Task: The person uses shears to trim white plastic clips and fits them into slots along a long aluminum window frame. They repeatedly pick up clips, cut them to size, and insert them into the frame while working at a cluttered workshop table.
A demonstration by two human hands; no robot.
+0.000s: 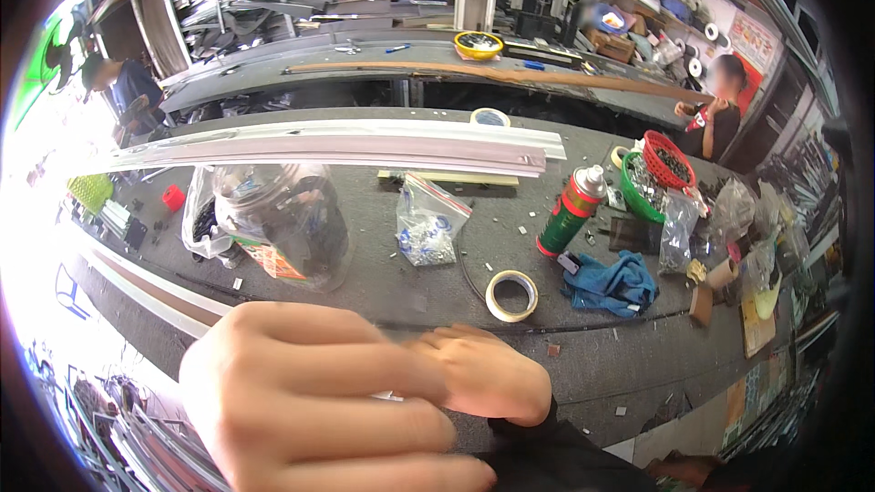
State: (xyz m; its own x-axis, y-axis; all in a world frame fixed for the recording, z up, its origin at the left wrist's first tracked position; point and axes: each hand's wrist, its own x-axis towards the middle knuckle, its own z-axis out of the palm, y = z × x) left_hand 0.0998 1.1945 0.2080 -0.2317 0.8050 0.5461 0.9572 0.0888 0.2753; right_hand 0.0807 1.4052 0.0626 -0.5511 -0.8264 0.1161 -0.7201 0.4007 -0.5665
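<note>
My left hand [319, 383] fills the lower middle, close to the camera, its fingers bent and pressed together toward the right. Just beyond its fingertips is my right hand [492, 375], curled, with a black sleeve [574, 455] at the wrist. The two hands meet or overlap, and some fingers are blurred. Whatever they pinch is hidden; a small white bit [390, 395] shows between the left fingers, but I cannot tell if it is held. Beyond the hands, a masking tape roll [493, 300] and a zip bag of small clear parts [427, 227] lie on the dark worktable [392, 300].
A large clear plastic jar [283, 218] stands left, with long white profiles [337, 150] across behind it. To the right are a spray can [571, 209], blue cloth [611, 284], green basket [641, 196] and red basket [668, 160]. Two people [132, 91] work farther back.
</note>
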